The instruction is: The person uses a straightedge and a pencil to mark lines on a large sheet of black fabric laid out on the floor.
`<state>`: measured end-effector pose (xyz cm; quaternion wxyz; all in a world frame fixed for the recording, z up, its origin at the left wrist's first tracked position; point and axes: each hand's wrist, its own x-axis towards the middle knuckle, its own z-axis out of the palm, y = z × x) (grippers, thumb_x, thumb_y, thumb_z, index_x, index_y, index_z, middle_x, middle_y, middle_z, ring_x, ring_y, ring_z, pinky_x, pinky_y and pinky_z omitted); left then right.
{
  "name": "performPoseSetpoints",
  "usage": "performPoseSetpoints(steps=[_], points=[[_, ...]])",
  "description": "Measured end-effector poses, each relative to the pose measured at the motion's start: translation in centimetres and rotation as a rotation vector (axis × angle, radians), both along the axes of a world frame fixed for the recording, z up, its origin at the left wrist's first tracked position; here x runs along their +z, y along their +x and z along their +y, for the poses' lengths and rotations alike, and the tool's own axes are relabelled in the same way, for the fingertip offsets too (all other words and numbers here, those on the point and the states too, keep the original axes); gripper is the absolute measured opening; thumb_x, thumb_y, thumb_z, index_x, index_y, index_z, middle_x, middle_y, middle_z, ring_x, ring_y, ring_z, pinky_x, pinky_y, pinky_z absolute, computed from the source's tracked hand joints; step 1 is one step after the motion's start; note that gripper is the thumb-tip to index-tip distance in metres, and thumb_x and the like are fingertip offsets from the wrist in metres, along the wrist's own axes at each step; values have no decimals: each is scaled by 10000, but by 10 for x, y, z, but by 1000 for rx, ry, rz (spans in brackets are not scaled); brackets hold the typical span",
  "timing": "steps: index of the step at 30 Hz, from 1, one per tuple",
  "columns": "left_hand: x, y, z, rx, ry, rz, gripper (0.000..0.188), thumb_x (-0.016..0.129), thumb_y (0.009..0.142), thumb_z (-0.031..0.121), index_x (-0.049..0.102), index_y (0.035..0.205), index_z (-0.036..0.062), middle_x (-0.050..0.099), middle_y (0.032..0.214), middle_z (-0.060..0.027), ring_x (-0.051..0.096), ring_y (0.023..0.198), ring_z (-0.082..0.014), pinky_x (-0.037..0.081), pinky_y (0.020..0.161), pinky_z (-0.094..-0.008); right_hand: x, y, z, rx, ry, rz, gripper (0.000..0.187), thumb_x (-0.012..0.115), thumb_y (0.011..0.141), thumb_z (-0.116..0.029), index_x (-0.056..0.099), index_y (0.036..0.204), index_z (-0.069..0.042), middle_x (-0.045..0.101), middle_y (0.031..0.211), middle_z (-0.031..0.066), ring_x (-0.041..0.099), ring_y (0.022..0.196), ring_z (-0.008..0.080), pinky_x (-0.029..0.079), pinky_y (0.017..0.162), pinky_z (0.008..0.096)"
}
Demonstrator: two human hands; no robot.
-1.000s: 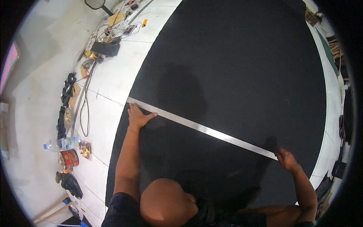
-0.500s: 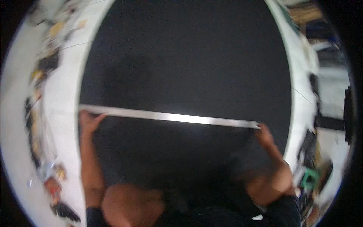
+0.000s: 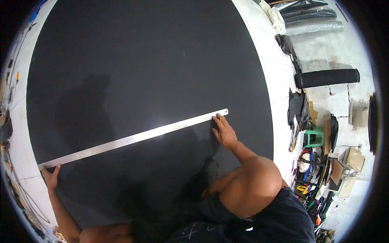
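Observation:
A long steel ruler [image 3: 137, 139] lies slantwise across a wide black sheet [image 3: 162, 65], its right end farther from me than its left. My left hand [image 3: 50, 177] is at the sheet's left edge, thumb and fingers spread against the ruler's near edge. Close to the ruler's holed right end, the fingertips of my right hand [image 3: 225, 133] touch its near edge. A thin yellow stick [image 3: 220, 126], too small to identify surely, shows between the right hand's fingers. My bent knee [image 3: 261, 176] rests near my right arm.
White floor tiles [image 3: 278, 101] border the sheet. On the right are a black roll [image 3: 328, 78], a green stool [image 3: 315, 137], cardboard pieces [image 3: 353, 160] and a cluttered heap of goods. Wrapped rolls [image 3: 314, 27] lie at the far right. A cable runs along the left.
My view has turned and shifted right. The ruler now slants up to the right in view, and my right hand lies farther from me than my left. Both hands stay at the ruler.

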<state>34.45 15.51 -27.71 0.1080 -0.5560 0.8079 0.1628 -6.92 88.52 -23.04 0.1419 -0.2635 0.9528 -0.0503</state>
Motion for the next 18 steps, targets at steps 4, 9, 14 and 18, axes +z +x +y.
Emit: performPoseSetpoints(steps=[4,9,14,18], points=[[10,-16,-1,-29,35,-35,1179,804,734,566,248,1452,-185,295,1506,-349,280,1439,-420,243,1186,-446,4,-10,2,-28,41,-38,549,610,940,-203,422,1452,-148,379,1540,161,397,1387,394,388,1101,482],[11,-27,11,-32,23,75,1043,803,760,515,371,1384,-200,418,1420,-344,392,1365,-428,300,1150,-458,3,-5,6,-46,-1,-24,532,634,919,-196,466,1420,-131,412,1519,161,416,1370,411,391,1094,489],[8,-31,17,-50,20,224,990,831,757,449,394,1358,-206,458,1359,-350,436,1314,-424,327,1121,-458,-1,-5,9,-65,-32,-1,518,669,893,-160,505,1379,-87,439,1488,200,442,1340,436,384,1113,472],[4,-30,17,-26,-21,224,960,852,743,406,402,1348,-188,456,1360,-337,436,1304,-411,324,1122,-453,-2,-4,9,-78,-80,-3,517,675,890,-144,511,1375,-77,433,1485,218,414,1364,426,366,1134,460]])
